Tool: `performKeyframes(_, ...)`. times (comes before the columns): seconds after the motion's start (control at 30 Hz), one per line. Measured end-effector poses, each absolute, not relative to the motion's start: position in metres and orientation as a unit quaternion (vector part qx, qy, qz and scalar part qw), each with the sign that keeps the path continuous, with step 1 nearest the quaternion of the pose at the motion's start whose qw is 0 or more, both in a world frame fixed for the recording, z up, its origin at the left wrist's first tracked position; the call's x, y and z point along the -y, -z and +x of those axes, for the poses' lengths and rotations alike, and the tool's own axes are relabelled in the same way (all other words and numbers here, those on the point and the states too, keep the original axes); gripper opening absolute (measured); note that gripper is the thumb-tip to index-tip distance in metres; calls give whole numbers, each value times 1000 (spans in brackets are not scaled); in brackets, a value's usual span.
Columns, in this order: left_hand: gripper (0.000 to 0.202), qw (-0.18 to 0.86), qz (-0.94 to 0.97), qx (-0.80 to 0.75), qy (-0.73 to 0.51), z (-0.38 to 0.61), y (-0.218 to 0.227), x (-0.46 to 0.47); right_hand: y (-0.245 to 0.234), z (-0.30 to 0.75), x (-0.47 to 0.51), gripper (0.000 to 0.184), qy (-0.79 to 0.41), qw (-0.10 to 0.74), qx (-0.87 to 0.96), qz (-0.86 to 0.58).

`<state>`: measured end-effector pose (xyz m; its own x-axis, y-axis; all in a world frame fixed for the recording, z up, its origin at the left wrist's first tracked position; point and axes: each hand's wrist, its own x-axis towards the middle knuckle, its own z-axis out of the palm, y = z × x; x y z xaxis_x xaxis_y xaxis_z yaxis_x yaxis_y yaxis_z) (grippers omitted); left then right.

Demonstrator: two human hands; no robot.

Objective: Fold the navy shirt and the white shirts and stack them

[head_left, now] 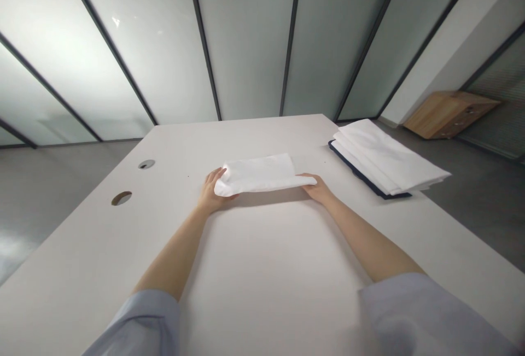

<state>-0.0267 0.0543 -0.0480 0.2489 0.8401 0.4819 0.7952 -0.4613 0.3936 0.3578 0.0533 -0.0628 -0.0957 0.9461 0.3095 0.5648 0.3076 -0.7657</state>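
A white folded cloth (260, 174) lies across the middle of the table, its near edge lifted a little off the surface. At its left end my left hand (212, 192) is closed on the cloth, fingers over the top and thumb beneath. My right hand (315, 187) grips the right end from below, with part of the fingers hidden under the fabric. The raised near edge runs between both hands and casts a shadow on the table.
The white table (262, 268) has two round holes at the left, one with a grey cap (146, 164). At the right edge lies a stack of white cloths (385, 153) over a dark blue piece (356, 173). A wooden cabinet (449, 114) stands beyond, near frosted glass panels.
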Motion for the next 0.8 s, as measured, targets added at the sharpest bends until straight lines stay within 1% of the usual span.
performKeyframes(0.07, 91, 46, 807, -516, -284, -31, 52, -57, 62, 359, -52, 22, -234, 402, 721, -514)
performKeyframes(0.13, 88, 59, 831, -492, -253, -32, 52, -57, 61, 360, -51, 23, -230, 397, 747, -482)
performKeyframes(0.27, 68, 90, 871, -432, -217, -31, 46, -51, 57, 361, -50, 34, -219, 396, 784, -424)
performKeyframes(0.37, 53, 131, 860, -450, -202, -30, 41, -47, 54, 362, -47, 38, -253, 373, 794, -409)
performKeyframes(0.47, 50, 168, 845, -458, -216, -32, 43, -50, 50, 361, -44, 35, -288, 341, 781, -436)
performKeyframes(0.53, 49, 200, 834, -456, -237, -34, 46, -54, 49, 360, -42, 32, -294, 335, 767, -460)
performKeyframes(0.6, 48, 246, 807, -467, -264, -33, 49, -57, 49, 358, -42, 28, -290, 339, 751, -487)
performKeyframes(0.7, 45, 311, 725, -533, -306, -28, 52, -59, 51, 356, -45, 24, -288, 347, 724, -522)
performKeyframes(0.8, 48, 318, 673, -561, -363, -23, 51, -58, 54, 353, -47, 26, -286, 364, 705, -538)
